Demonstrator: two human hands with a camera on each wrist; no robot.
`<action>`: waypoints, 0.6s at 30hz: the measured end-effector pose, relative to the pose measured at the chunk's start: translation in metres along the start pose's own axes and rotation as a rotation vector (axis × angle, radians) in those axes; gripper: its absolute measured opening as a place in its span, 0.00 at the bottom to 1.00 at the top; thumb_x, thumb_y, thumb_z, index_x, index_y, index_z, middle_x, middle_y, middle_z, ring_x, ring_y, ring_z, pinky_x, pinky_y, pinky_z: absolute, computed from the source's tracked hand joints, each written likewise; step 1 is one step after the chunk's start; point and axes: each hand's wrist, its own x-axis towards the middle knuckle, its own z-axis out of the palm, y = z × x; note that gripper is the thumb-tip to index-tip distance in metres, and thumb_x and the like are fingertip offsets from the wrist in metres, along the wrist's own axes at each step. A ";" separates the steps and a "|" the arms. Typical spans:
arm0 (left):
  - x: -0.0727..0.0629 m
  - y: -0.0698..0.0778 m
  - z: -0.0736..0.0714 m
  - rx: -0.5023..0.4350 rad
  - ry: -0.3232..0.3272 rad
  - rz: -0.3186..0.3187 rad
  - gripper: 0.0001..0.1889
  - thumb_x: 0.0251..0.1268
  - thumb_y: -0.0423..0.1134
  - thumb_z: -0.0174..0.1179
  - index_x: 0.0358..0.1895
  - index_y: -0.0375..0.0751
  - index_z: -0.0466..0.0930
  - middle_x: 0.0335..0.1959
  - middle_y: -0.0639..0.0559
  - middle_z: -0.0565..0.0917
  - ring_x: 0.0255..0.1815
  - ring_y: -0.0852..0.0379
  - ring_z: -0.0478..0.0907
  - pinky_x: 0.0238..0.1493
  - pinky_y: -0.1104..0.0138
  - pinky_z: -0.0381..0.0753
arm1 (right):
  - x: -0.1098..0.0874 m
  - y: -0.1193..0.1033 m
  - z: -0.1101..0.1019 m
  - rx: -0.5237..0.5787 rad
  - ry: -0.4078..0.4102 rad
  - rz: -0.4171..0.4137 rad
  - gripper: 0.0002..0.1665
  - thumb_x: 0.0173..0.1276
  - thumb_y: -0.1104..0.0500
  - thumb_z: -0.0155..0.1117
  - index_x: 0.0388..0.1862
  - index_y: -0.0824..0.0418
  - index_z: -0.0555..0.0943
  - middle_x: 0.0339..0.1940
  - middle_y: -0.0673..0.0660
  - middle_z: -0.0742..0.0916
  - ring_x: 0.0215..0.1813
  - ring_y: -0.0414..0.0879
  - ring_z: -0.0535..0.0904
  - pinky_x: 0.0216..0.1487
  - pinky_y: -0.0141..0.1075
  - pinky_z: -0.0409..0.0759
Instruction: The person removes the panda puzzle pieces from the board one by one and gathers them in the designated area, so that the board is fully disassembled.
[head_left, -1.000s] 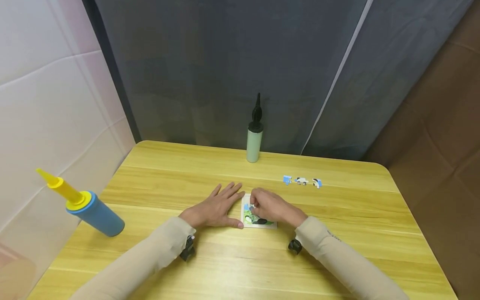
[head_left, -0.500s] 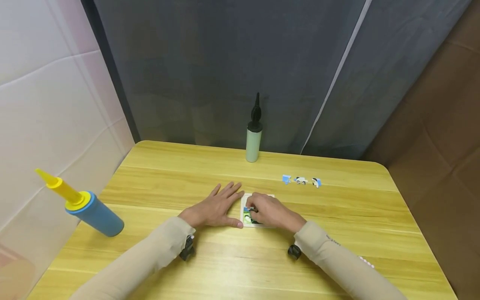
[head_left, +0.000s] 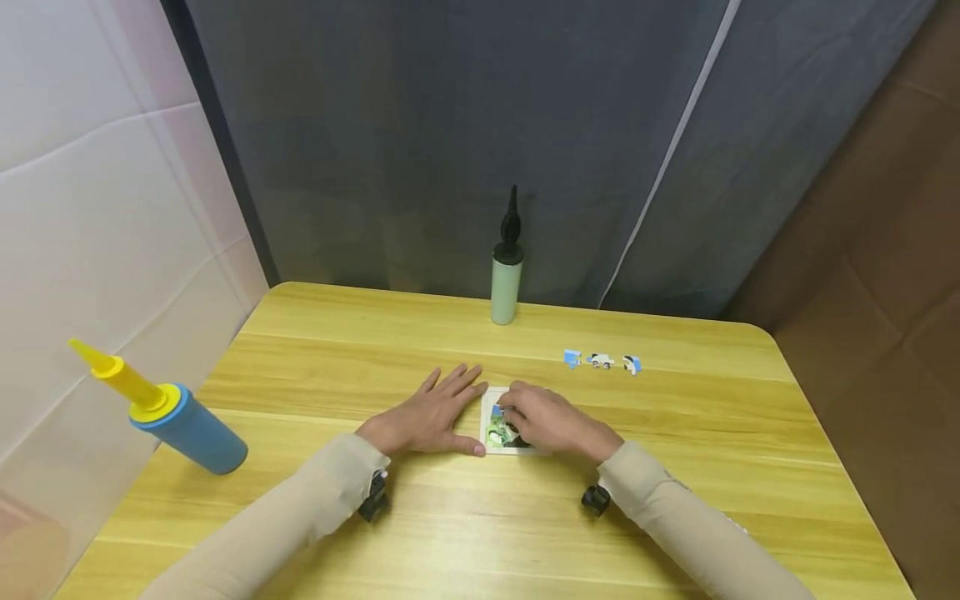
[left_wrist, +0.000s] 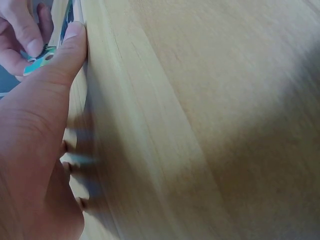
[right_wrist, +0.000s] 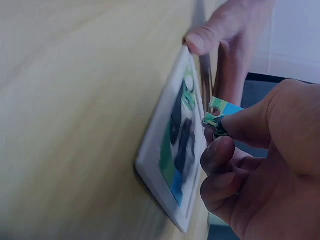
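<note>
A small white-rimmed jigsaw tray with a green, black and white picture lies on the table. Along its left side my left hand rests with fingers spread, thumb and fingertips at the rim. My right hand is over the tray and covers its right part. Between thumb and fingers it pinches a green-and-blue jigsaw piece, raised over the tray in the right wrist view. The left wrist view shows the same jigsaw piece beyond the left thumb.
Three loose jigsaw pieces lie in a row behind the right hand. A green hand pump with a black nozzle stands at the back. A blue-and-yellow hand pump stands at the left. The right sleeve partly hides a small pale object.
My right hand has gone from curled fingers over the tray to pinching the jigsaw piece, and has shifted slightly right in the last half second. My left hand stays in place.
</note>
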 end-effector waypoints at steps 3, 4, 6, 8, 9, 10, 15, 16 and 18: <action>0.000 0.000 0.000 0.001 0.004 0.000 0.56 0.67 0.74 0.62 0.87 0.43 0.53 0.91 0.42 0.44 0.92 0.38 0.40 0.88 0.34 0.40 | -0.004 0.004 -0.006 0.019 0.007 0.019 0.15 0.85 0.62 0.54 0.57 0.59 0.87 0.42 0.52 0.84 0.37 0.41 0.75 0.39 0.34 0.75; 0.000 0.000 0.000 -0.001 0.005 -0.001 0.56 0.67 0.74 0.62 0.87 0.43 0.53 0.91 0.42 0.44 0.92 0.37 0.40 0.88 0.34 0.40 | -0.005 0.006 -0.009 0.028 0.010 0.028 0.14 0.85 0.62 0.54 0.57 0.59 0.87 0.44 0.52 0.86 0.38 0.41 0.76 0.41 0.36 0.78; 0.000 0.000 -0.001 -0.003 0.008 -0.001 0.56 0.67 0.74 0.63 0.87 0.42 0.54 0.91 0.41 0.44 0.92 0.37 0.40 0.88 0.34 0.41 | -0.008 0.009 -0.013 0.047 0.022 0.054 0.13 0.85 0.62 0.56 0.57 0.57 0.87 0.47 0.52 0.88 0.41 0.40 0.79 0.45 0.38 0.81; 0.000 0.001 -0.001 -0.006 0.010 -0.001 0.56 0.66 0.73 0.63 0.87 0.42 0.54 0.91 0.41 0.44 0.92 0.37 0.40 0.88 0.34 0.41 | -0.010 0.012 -0.017 0.073 0.037 0.085 0.10 0.83 0.61 0.59 0.54 0.56 0.86 0.47 0.51 0.90 0.42 0.40 0.81 0.46 0.38 0.82; 0.001 0.001 -0.001 -0.007 0.010 -0.001 0.56 0.66 0.73 0.63 0.87 0.42 0.54 0.91 0.41 0.44 0.92 0.37 0.40 0.88 0.34 0.41 | -0.012 0.015 -0.018 0.085 0.043 0.102 0.08 0.82 0.61 0.61 0.52 0.55 0.86 0.46 0.51 0.90 0.41 0.40 0.81 0.44 0.38 0.82; 0.001 0.001 -0.001 -0.008 0.010 -0.001 0.56 0.66 0.73 0.63 0.87 0.42 0.54 0.91 0.41 0.44 0.92 0.37 0.40 0.88 0.34 0.41 | -0.013 0.017 -0.020 0.097 0.049 0.120 0.06 0.82 0.61 0.62 0.51 0.55 0.85 0.45 0.51 0.90 0.40 0.40 0.81 0.42 0.37 0.82; 0.000 0.001 -0.002 -0.005 0.001 -0.004 0.57 0.66 0.74 0.63 0.87 0.42 0.54 0.91 0.41 0.44 0.92 0.37 0.41 0.88 0.34 0.40 | -0.018 0.031 -0.028 0.113 0.092 0.166 0.02 0.79 0.60 0.67 0.46 0.56 0.83 0.41 0.51 0.89 0.33 0.41 0.76 0.34 0.33 0.75; 0.000 0.001 -0.002 -0.003 -0.001 -0.003 0.57 0.66 0.74 0.63 0.87 0.42 0.53 0.91 0.41 0.44 0.92 0.37 0.41 0.88 0.34 0.40 | -0.020 0.033 -0.029 0.106 0.101 0.169 0.02 0.78 0.60 0.67 0.46 0.56 0.83 0.41 0.51 0.89 0.33 0.42 0.76 0.35 0.34 0.75; 0.001 0.001 -0.002 0.002 -0.004 -0.001 0.57 0.66 0.74 0.63 0.87 0.42 0.53 0.91 0.41 0.44 0.92 0.37 0.40 0.88 0.34 0.40 | -0.023 0.040 -0.033 0.093 0.119 0.172 0.02 0.78 0.61 0.67 0.46 0.57 0.83 0.42 0.51 0.89 0.35 0.42 0.76 0.36 0.34 0.75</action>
